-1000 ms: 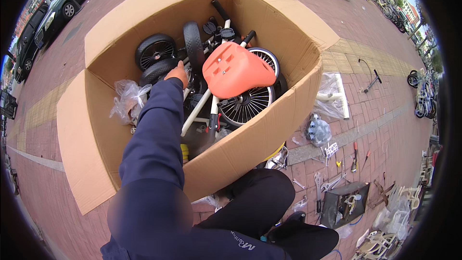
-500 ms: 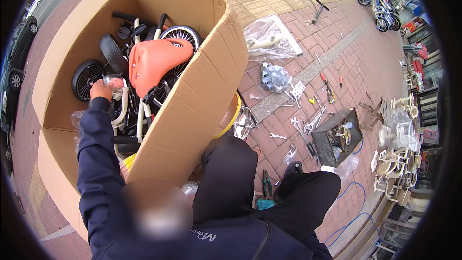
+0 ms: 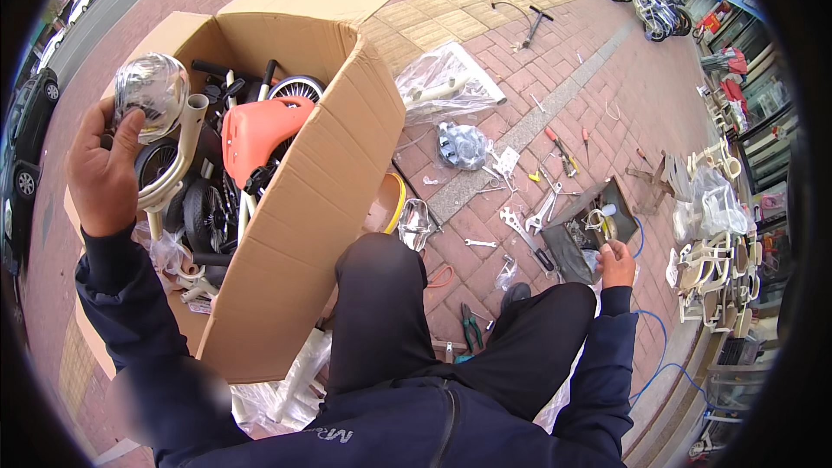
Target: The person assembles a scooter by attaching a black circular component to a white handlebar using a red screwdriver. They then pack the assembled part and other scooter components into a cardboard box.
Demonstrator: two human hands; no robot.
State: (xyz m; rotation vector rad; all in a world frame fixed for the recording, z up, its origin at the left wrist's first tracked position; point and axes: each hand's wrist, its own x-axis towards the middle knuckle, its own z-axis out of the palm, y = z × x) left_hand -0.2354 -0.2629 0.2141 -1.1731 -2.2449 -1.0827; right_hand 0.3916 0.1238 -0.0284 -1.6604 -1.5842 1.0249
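My left hand (image 3: 102, 169) is raised at the left of an open cardboard box (image 3: 299, 225), thumb and fingers closed round a clear plastic-wrapped round bundle (image 3: 152, 95). Close beside the bundle rises a cream bent bike tube (image 3: 186, 143); whether my grip also takes it in is hidden. Inside the box lie an orange plastic bike part (image 3: 260, 139), spoked wheels (image 3: 208, 212) and black-gripped bars. My right hand (image 3: 616, 263) is at the near right edge of a dark open toolbox (image 3: 572, 247), fingers curled; what they hold, if anything, I cannot make out.
On the brick paving lie spanners (image 3: 544, 208), screwdrivers (image 3: 562, 152), green-handled pliers (image 3: 471, 328) and a plastic-wrapped bundle (image 3: 462, 146). A floor pump (image 3: 533, 28) lies farther off. Cream bike parts (image 3: 715, 269) are piled at the right, near a blue hose (image 3: 654, 355).
My left hand has come up and left out of the box with the plastic-wrapped bundle; the cream tube has risen as well. My right hand has come into view at the toolbox.
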